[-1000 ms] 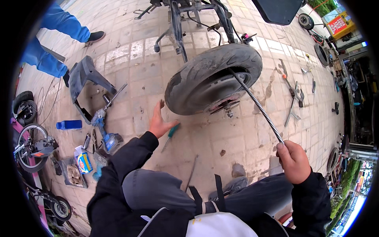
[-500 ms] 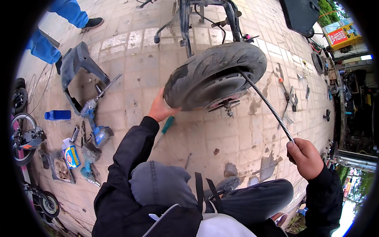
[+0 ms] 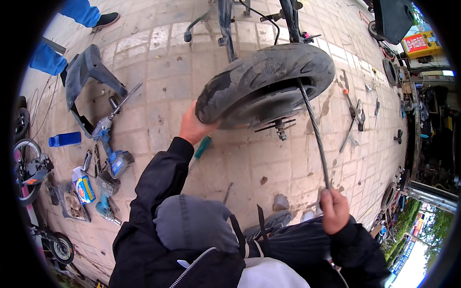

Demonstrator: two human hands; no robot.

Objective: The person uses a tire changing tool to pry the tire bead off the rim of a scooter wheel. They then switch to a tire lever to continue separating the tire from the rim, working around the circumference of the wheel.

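A black scooter tyre (image 3: 269, 67) stands tilted in front of me, worn and dusty. My left hand (image 3: 194, 126) is closed round its left end. A long twisted metal pry bar (image 3: 317, 134) has its far tip inside the gap between the tyre and the wheel rim (image 3: 257, 111). The fingers of my right hand (image 3: 334, 211) are wrapped round the bar's near end, above my right knee. From the wheel's near side sticks out a threaded axle (image 3: 281, 129) with a nut. A green-handled screwdriver (image 3: 202, 146) lies on the ground just below my left hand.
At left lie a dark plastic fender (image 3: 89, 72), a blue cordless impact wrench (image 3: 113, 146), a blue box (image 3: 65, 139) and more power tools. Long-handled pliers (image 3: 354, 115) and small tools lie at right. The scooter frame (image 3: 225, 29) rises behind the tyre. A person's blue-trousered leg (image 3: 47, 61) stands far left.
My right hand has swung left, bringing the bar's near end with it, so the bar stands steeper. The wheel has tilted a little; my left hand stays on the tyre.
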